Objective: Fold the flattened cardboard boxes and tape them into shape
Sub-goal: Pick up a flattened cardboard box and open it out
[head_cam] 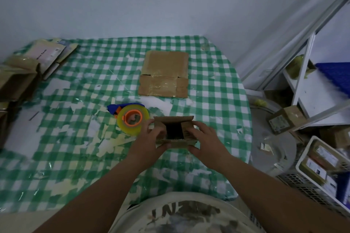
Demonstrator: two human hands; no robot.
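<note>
A small cardboard box (175, 130), opened into shape with its top flaps spread and its dark inside showing, is sitting on the near middle of the table's green checked tablecloth (212, 89). The left hand (151, 138) is grasping the box's left side, thumb curled over the near flap and fingers wrapping the far left corner. The right hand (205, 139) is gripping the right side, fingers lying over the right flap and the thumb pressing the near wall.

Just beside the left hand, touching or nearly touching its fingers, a roll of clear tape in a blue and orange dispenser (129, 117) is lying on the cloth. Farther back, well apart from the box, a flattened cardboard box (164, 73) with shiny tape across it is lying flat. More cardboard boxes (17, 79) are crowding the table's left edge. To the right, off the table, a white basket (322, 168) of parcels and a white shelf (310, 89) are standing.
</note>
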